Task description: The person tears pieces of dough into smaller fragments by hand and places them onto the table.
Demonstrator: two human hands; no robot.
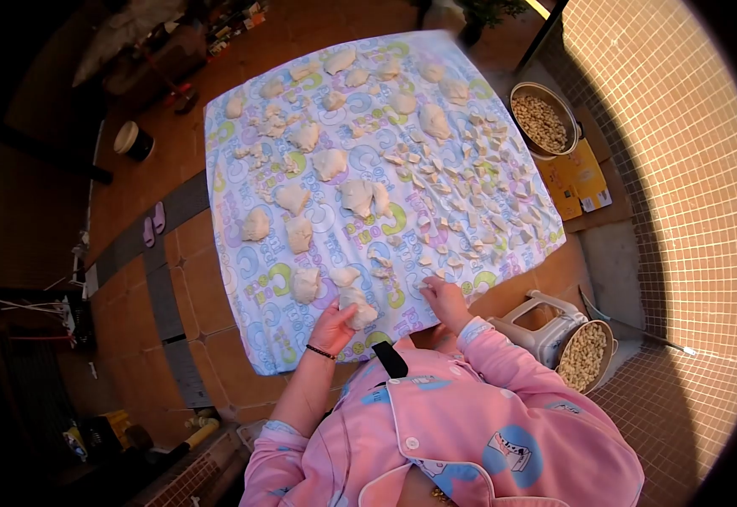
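Left hand (335,326), bottom center of frame: you've got fingers curled round a pale lump (358,309) near the close edge of the printed cloth (271,338). Right hand (446,299), just right of that, has its fingertips bunched; can't tell if there's a bit in them tbh. Step rn is prob breaking lumps up, so imo next move calls for a steady left grip w/ a careful right pinch. Small pieces (442,249) scatter center-right; bigger lumps (330,165) sit upper center.
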